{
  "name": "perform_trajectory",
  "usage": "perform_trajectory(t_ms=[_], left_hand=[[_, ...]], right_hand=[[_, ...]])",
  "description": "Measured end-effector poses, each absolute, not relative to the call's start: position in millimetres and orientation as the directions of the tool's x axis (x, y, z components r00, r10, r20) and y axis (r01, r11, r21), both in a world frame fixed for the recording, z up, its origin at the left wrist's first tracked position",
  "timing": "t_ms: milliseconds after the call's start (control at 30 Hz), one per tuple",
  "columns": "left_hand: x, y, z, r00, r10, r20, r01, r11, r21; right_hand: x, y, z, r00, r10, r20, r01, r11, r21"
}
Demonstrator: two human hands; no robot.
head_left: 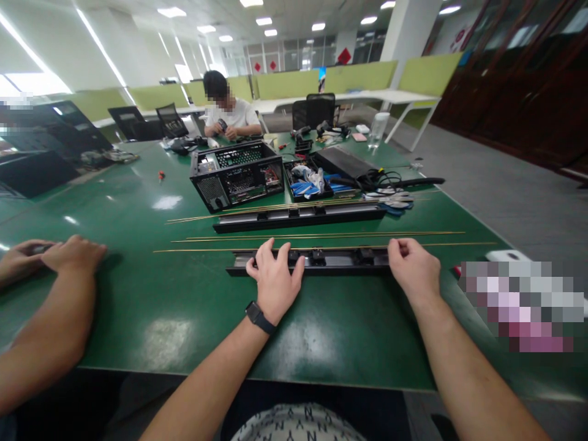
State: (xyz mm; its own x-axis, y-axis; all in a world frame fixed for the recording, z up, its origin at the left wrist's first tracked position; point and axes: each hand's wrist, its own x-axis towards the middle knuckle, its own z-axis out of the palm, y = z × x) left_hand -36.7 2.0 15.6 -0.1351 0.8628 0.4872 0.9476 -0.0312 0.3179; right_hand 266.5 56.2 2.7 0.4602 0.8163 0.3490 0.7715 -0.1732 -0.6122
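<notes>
The person's two forearms reach forward from the bottom of the view over the green table (151, 306), both ending at the near rail (340, 260), a long black strip that lies crosswise close to the table's front edge. The left hand (274, 277) (a dark watch (258, 316) sits on its wrist) lies palm down on the rail's left part, wrist bent slightly up, fingers spread and hooked over the far edge, thumb out to the left; it has a loose hold on the rail. The right hand (413, 267) rests at the rail's right end with the wrist straight and the fingers folded under into a half fist, knuckles toward the camera; whether those fingers actually clasp the rail cannot be told. Just beyond the hands, thin brass rods (321, 234) run side by side across the table, and behind them lies a second rail (298, 218) of the same kind. Farther back stand an open computer case (236, 174) and a box of parts (309, 181). At the left edge, a co-worker's hands (48, 254) rest one over the other on the table, well apart from the rail. Another person (229, 113) sits at the far side.
</notes>
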Motion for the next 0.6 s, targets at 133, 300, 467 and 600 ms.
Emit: perform_trajectory(t_ms=[133, 300, 467, 600], left_hand=[[-26.5, 8.9, 21.2, -0.094, 0.909, 0.406, 0.972, -0.003, 0.233], [-21.9, 12.7, 14.4, -0.123, 0.908, 0.401, 0.974, 0.034, 0.224], [-22.4, 12.4, 2.2, -0.145, 0.888, 0.436, 0.971, 0.044, 0.234], [-22.9, 14.2, -5.4, -0.127, 0.892, 0.434, 0.976, 0.035, 0.214]], right_hand=[[266.3, 56.7, 2.1, 0.456, 0.814, 0.36, 0.771, -0.159, -0.616], [266.5, 56.2, 2.0, 0.45, 0.816, 0.364, 0.778, -0.157, -0.608], [265.7, 55.0, 4.6, 0.448, 0.818, 0.361, 0.789, -0.172, -0.59], [263.2, 53.3, 6.2, 0.428, 0.822, 0.375, 0.808, -0.163, -0.566]])
